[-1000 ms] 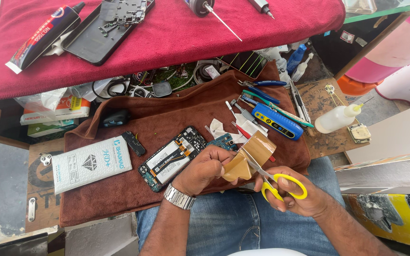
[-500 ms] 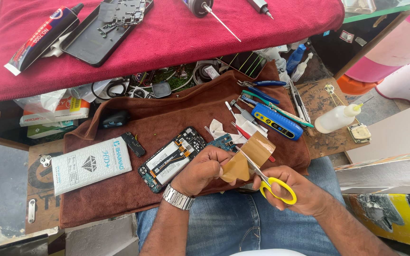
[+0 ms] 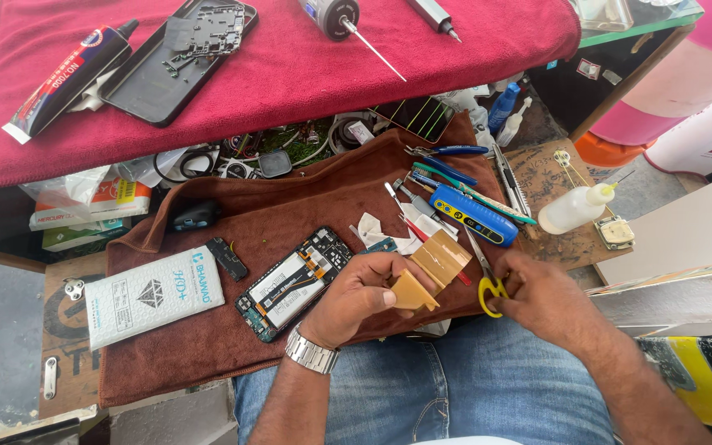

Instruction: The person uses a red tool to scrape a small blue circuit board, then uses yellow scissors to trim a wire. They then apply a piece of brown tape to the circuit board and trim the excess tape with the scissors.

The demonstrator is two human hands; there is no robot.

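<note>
Left hand [image 3: 364, 292] pinches the amber tape strip [image 3: 430, 268] over the brown cloth [image 3: 290, 206] | right hand [image 3: 541, 297] grips yellow-handled scissors [image 3: 488, 276] (blades look near-closed) | keep your strip taut, cut square, clear of the opened phone [image 3: 294, 284].

Left hand [image 3: 364, 295] curled in a grip, right hand [image 3: 541, 297] clenched alongside

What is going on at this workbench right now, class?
A person sits with a brown cloth spread over the lap and bench. The left hand pinches a strip of tan tape. The right hand holds yellow-handled scissors beside the strip. An opened phone lies on the cloth left of the hands, with a blue tool and a white packet nearby.
</note>
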